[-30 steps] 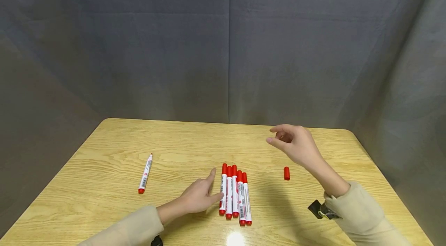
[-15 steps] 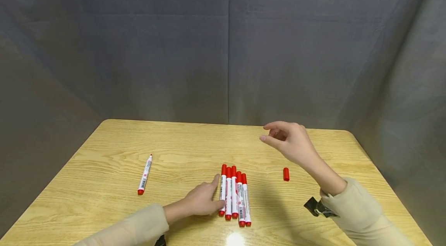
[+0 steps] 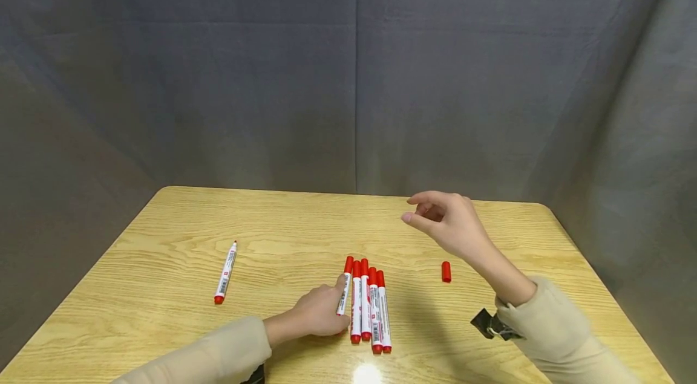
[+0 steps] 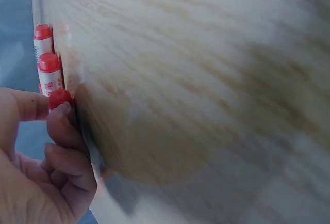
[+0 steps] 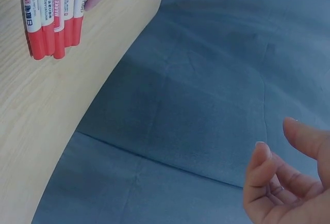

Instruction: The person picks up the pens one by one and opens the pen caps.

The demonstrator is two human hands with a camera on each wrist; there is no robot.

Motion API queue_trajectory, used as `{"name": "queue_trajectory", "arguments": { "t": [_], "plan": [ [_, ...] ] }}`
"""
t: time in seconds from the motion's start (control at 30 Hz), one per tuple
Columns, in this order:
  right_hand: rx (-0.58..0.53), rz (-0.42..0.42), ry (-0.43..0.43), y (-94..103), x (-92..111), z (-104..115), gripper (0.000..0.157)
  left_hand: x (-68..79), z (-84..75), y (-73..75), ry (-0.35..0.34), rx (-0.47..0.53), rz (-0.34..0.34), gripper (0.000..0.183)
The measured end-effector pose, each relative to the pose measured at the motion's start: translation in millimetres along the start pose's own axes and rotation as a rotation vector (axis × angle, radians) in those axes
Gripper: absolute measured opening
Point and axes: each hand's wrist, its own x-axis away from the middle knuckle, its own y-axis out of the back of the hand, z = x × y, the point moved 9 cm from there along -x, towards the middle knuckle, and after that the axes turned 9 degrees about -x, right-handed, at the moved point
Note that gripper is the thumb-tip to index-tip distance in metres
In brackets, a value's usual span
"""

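My left hand (image 3: 318,311) pinches the leftmost whiteboard marker (image 3: 343,296) of a side-by-side row, between thumb and fingers. This marker has a white body and a red cap, and tilts slightly against the others. In the left wrist view, thumb and fingers meet around its red end (image 4: 60,98). Several capped markers (image 3: 366,302) lie just right of it on the table. My right hand (image 3: 456,225) is raised above the table's far right part, fingers loosely bent, thumb apart from them, holding nothing. The right wrist view shows that same hand (image 5: 294,177) before the curtain.
An uncapped marker (image 3: 225,275) lies alone at the left, its tip pointing away. A loose red cap (image 3: 446,271) stands or lies right of the row; I cannot tell which. Grey curtains (image 3: 261,81) surround the wooden table (image 3: 283,227) at the back and sides.
My left hand has moved right and taken hold of the leftmost marker, whose near end has shifted left, away from the row. The right hand has drifted slightly left.
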Motion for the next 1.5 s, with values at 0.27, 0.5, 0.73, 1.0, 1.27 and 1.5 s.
{"name": "queue_trajectory", "arguments": {
  "t": [0.27,0.5,0.73,1.0,1.27,1.5],
  "plan": [
    [-0.023,0.013,-0.001,-7.0,-1.6,-0.5,0.025,0.5,-0.4,0.4,-0.034,0.003,-0.039,0.078],
    [-0.035,0.019,-0.008,-15.3,-2.4,-4.1,0.025,1.2,-4.0,8.7,-0.094,0.046,-0.125,0.077],
    [-0.05,0.017,0.014,-25.2,-3.6,-8.5,0.024,1.4,-5.2,12.9,-0.102,0.102,-0.147,0.075],
    [-0.061,0.025,-0.015,-35.4,-3.8,-18.8,0.023,6.4,-11.9,24.9,-0.149,0.184,-0.217,0.075],
    [-0.078,0.032,-0.037,-40.1,-2.8,-29.1,0.023,11.9,-16.4,42.9,-0.201,0.262,-0.304,0.072],
    [-0.099,0.043,-0.06,-46.6,-3.0,-36.5,0.024,13.6,-18.6,48.9,-0.219,0.3,-0.33,0.072]
  ]
}}
